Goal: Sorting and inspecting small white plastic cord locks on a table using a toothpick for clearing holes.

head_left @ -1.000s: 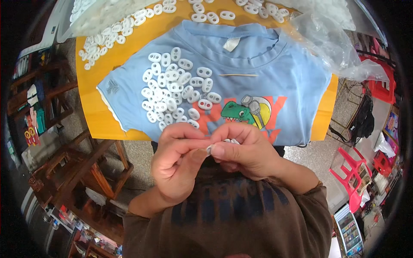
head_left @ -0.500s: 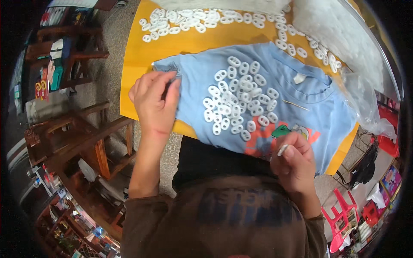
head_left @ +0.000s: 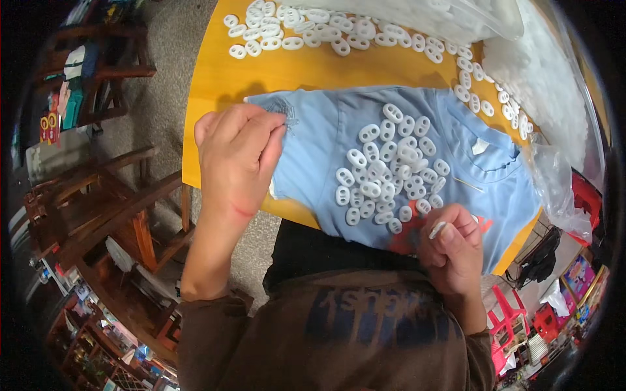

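Note:
A light blue T-shirt (head_left: 313,150) lies spread on the yellow tabletop. On it rests a loose heap of white oval plastic pieces with two holes (head_left: 385,173). My left hand (head_left: 241,146) is over the shirt's left end, its fingers bunched together; whatever they may hold is hidden. Beside those fingertips is a dark, fine-lined patch (head_left: 282,111), print or thread, I cannot tell which. Low over the shirt's right part, my right hand (head_left: 456,247) pinches a white plastic piece (head_left: 437,229) edge-on between thumb and forefinger.
More white ovals (head_left: 293,43) lie along the table's (head_left: 225,85) far side. A translucent container (head_left: 417,19) and a large clear bag of white pieces (head_left: 541,85) stand behind them. A thin stick-like item (head_left: 468,185) rests near the shirt's collar. Wooden furniture (head_left: 140,228) is at left.
The view has shifted, so the shirt and its heap appear farther right and lower. My left fingers have drawn closer together. My right hand keeps its pinch on the white piece.

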`<state>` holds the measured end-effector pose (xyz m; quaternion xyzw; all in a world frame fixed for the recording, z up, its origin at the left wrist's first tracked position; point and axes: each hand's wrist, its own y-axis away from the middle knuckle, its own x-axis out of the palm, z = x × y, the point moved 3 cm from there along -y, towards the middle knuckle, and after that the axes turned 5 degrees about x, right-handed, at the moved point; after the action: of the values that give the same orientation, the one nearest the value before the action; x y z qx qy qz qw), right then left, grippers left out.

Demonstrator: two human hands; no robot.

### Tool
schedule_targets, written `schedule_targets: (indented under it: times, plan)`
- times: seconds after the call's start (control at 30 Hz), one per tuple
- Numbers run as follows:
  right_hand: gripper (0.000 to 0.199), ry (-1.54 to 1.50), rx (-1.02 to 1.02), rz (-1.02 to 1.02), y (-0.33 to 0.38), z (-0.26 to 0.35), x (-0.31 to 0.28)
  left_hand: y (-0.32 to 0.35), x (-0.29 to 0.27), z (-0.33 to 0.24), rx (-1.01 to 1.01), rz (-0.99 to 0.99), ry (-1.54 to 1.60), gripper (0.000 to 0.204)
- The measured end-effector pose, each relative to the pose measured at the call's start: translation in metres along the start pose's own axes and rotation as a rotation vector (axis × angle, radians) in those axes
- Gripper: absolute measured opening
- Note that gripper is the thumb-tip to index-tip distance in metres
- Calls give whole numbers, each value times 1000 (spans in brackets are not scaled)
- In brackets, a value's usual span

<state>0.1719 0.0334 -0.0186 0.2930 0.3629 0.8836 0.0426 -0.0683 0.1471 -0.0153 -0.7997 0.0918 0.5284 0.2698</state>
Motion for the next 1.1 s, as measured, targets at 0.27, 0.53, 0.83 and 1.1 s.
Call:
schedule_targets:
  times: [0.27,0.53,0.83,1.1]
  plan:
    - [20,65,13,-28,-6,4,9,-11,-6,8,-174,195,174,11]
    - [14,-27,57,-11,-5,7,7,-18,-9,-1,121,97,-48,13]
    - [12,-34,36,-3,1,6,0,-24,-10,-14,213,90,-78,14]
    - [12,-105,131,51,5,14,4,-11,-17,-34,-291,77,637,11]
